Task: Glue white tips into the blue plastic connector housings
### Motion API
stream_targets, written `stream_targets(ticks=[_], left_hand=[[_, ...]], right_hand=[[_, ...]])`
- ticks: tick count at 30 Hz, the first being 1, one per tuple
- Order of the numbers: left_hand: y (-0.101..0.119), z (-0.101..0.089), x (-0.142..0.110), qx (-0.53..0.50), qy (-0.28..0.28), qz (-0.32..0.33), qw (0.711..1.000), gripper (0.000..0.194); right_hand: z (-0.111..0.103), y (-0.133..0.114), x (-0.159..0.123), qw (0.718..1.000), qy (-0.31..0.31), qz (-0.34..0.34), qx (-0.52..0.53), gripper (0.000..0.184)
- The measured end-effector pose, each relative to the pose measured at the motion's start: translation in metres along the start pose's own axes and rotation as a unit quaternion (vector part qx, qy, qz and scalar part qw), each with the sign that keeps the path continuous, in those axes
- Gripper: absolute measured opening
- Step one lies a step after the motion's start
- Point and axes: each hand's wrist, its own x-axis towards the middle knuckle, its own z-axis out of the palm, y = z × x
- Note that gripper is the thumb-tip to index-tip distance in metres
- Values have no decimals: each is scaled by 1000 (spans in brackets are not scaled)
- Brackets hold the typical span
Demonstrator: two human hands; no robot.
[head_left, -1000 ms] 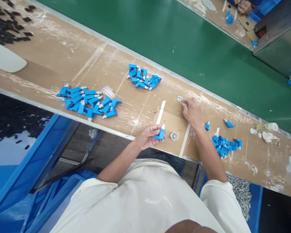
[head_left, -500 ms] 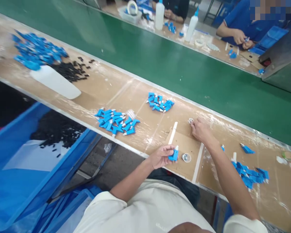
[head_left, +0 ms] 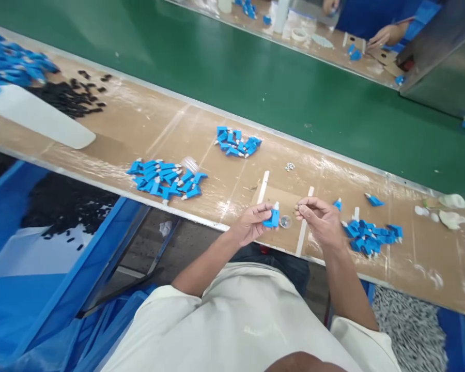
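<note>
My left hand (head_left: 251,224) is closed on a blue plastic part (head_left: 271,219) with a white tip pointing up. Just right of it on the bench stands a small clear round dish (head_left: 285,221) with something dark inside. My right hand (head_left: 322,221) is in a pinch to the right of the dish; what sits between its fingertips is too small to name. Beyond both hands lies a little cluster of small silvery pieces (head_left: 290,166). A cardboard sheet (head_left: 281,196) is under this work spot, between a left white strip (head_left: 263,187) and a right white strip (head_left: 305,222).
Piles of blue parts lie left (head_left: 166,179), behind (head_left: 237,142) and right (head_left: 372,236). Farther left are black pieces (head_left: 64,98) and a white scoop-like sheet (head_left: 42,116). A green belt (head_left: 232,77) runs behind the bench. Across it, a co-worker's hand (head_left: 387,36) shows.
My right hand has drawn back from the silvery cluster toward the blue part, fingers still pinched. My left hand keeps the blue part. The view has shifted, showing more on the right.
</note>
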Motion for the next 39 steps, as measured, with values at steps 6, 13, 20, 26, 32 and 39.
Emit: stream_targets(ticks=[6,13,20,26,32,39], left_hand=[[1,24,-1,46,-7,14,999,50],[-3,28,-3,76,9,30,997,55],[-2,25,-4,82,13,36,996,52],[-7,22,1,60,32,35,997,53],[-10,21,15,22,31,38,999,60],[-6,19,24,-12,-23,50,998,59]], right_hand=[[7,-9,-23,997,-6,54,59,43],[8,-7,-29,997,-3,48,53,42],[12,-4,-29,999,-1,35,39,43],[10,3,-29,999,26,9,21,40],[9,6,-20,994,95,-46,18,36],[0,1,-6,982,165,-21,86,47]])
